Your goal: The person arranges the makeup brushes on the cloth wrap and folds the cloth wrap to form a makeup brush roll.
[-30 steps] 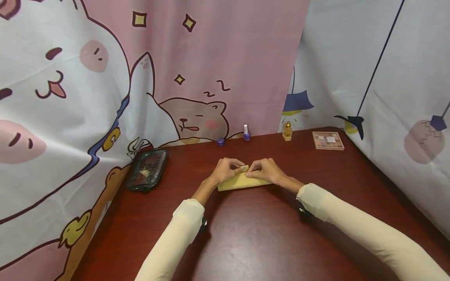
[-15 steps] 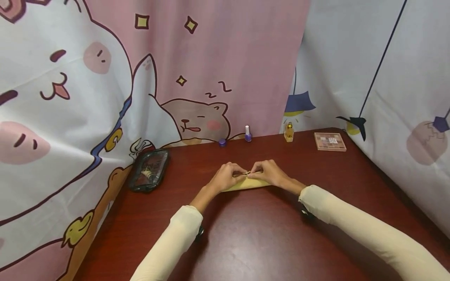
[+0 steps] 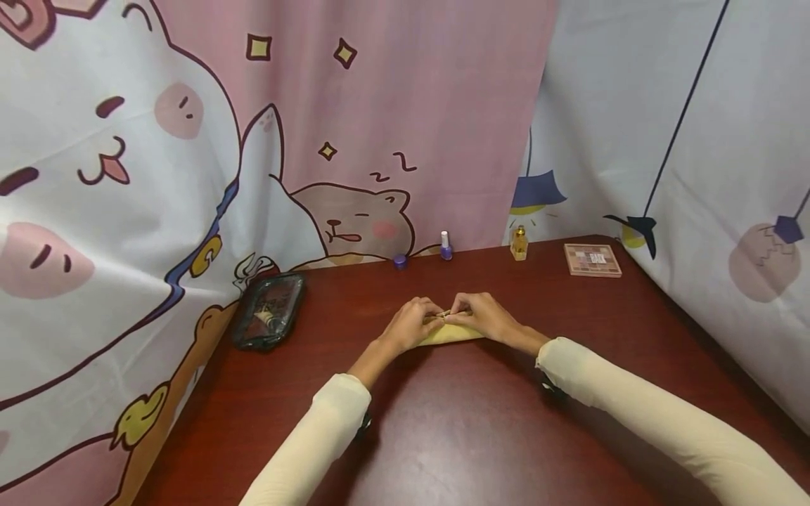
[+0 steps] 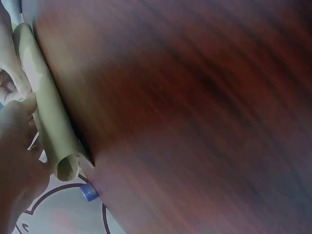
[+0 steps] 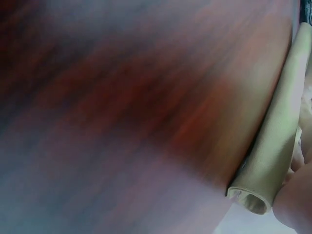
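Observation:
A yellow roll of smooth, leather-like material point(image 3: 452, 334) lies crosswise on the table with a hand at either side of its middle. My left hand point(image 3: 410, 327) pinches a small strip or flap at the top of the roll between thumb and fingers. Close by, fingertips nearly meeting the left ones, my right hand point(image 3: 486, 315) pinches the same spot. The left wrist view shows the roll point(image 4: 51, 109) as a hollow tube with a free edge along the table. Its other open end point(image 5: 251, 201) shows in the right wrist view. What exactly sits between the fingertips is mostly hidden.
Along the back edge stand a small purple jar point(image 3: 400, 261), a purple nail polish bottle point(image 3: 446, 247) with a white cap, and a golden perfume bottle point(image 3: 519, 244). An eyeshadow palette point(image 3: 593, 260) lies back right. A black clear-topped pouch point(image 3: 268, 313) lies at left.
The small flap that stood up between the fingers is now pressed lower and mostly covered. My left hand has shifted slightly right along the roll; both hands keep pinching at its middle.

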Tool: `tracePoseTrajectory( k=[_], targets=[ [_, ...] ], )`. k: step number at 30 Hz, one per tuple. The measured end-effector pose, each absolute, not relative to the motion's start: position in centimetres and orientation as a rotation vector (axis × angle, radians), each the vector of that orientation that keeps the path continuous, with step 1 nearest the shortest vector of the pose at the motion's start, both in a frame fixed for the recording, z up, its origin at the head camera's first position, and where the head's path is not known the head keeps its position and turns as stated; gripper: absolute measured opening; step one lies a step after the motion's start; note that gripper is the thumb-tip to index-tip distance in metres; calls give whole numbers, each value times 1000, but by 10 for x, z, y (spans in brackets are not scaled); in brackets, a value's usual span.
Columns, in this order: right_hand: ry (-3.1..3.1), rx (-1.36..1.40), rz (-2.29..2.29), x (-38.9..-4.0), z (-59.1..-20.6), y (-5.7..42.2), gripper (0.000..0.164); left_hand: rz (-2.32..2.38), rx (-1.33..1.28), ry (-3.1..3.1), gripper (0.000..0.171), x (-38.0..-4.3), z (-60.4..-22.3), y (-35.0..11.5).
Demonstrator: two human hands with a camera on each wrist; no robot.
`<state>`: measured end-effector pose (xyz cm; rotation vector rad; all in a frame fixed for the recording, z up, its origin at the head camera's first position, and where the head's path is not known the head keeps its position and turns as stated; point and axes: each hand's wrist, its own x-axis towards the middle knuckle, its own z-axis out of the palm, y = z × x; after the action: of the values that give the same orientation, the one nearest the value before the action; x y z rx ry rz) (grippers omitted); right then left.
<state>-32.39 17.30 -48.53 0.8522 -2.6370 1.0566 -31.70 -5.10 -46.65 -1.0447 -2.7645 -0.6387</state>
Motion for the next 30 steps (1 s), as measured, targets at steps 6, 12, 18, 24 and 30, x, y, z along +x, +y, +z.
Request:
tracePoseTrajectory(
  k=[6,12,18,24,30],
  targets=[
    [-2591,961,975,-324,-491,170,13,-580,-1037,-2733,18,-315,-469,-51],
    [-2517,1047,898,-322,-491,168,7,-594,-1025,-2721,15,-313,-470,-52],
    [-2555,997,915,-323,-490,167,7,-589,-1042,-2697,17,-315,-470,-55],
    [-2628,939,909,-320,-489,175,17,-464,-1071,-2797,49,-309,-467,-72],
    [-2667,1050,728,-312,-487,211,37,-315,-1117,-2821,66,-301,-465,-101]
  ],
)
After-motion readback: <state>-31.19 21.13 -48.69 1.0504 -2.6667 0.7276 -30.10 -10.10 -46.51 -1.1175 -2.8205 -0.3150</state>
